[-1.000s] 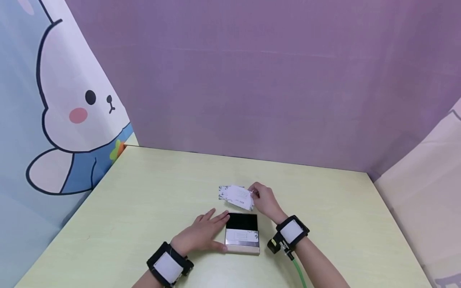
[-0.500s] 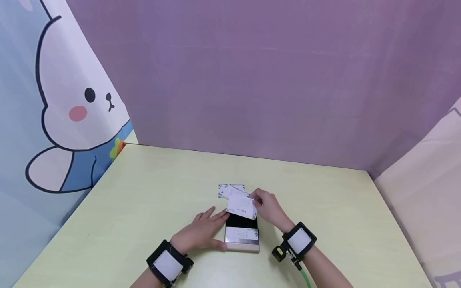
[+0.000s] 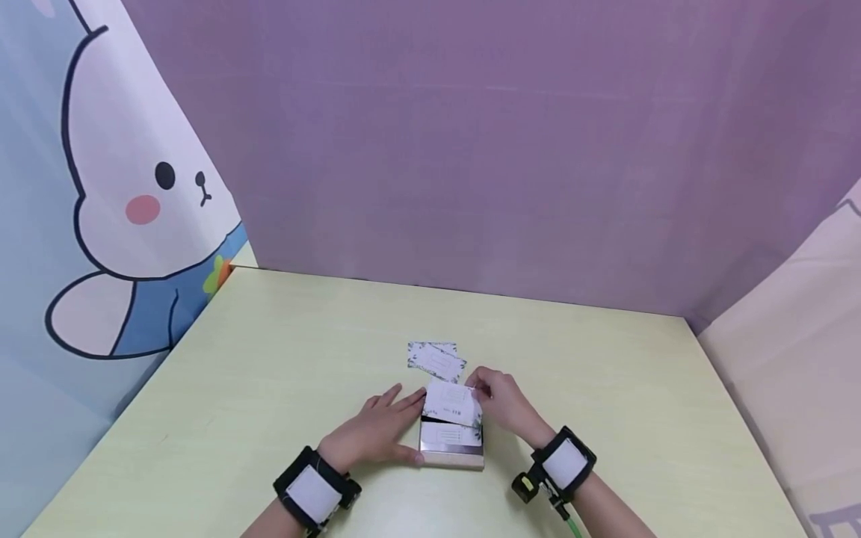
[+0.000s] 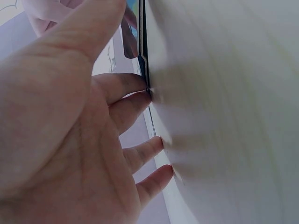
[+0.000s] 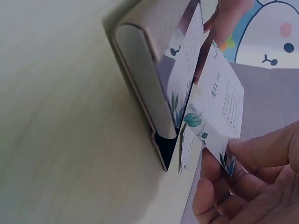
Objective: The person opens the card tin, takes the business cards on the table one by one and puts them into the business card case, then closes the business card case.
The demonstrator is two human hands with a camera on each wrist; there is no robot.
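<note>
A card holder [image 3: 451,457] with a pale front lip and a black back stands on the yellow-green table [image 3: 269,359], and a white leaf-printed card [image 3: 452,436] sits in it. My right hand [image 3: 480,391] pinches another white card [image 3: 453,402] by its right corner, its lower edge right at the holder's slot. In the right wrist view this held card [image 5: 219,107] hangs beside the holder [image 5: 140,60] and the seated card [image 5: 184,65]. My left hand [image 3: 377,433] lies flat with straight fingers against the holder's left side. The left wrist view shows that hand [image 4: 70,116] close up.
Two or three loose printed cards [image 3: 436,359] lie on the table just beyond the holder. A purple backdrop [image 3: 471,149] rises behind the table, a cartoon rabbit curtain [image 3: 114,209] hangs at the left, and a pale cloth [image 3: 794,373] at the right.
My right hand has carried one card from the loose pile back toward me and down to the holder. The left hand and the holder have stayed put.
</note>
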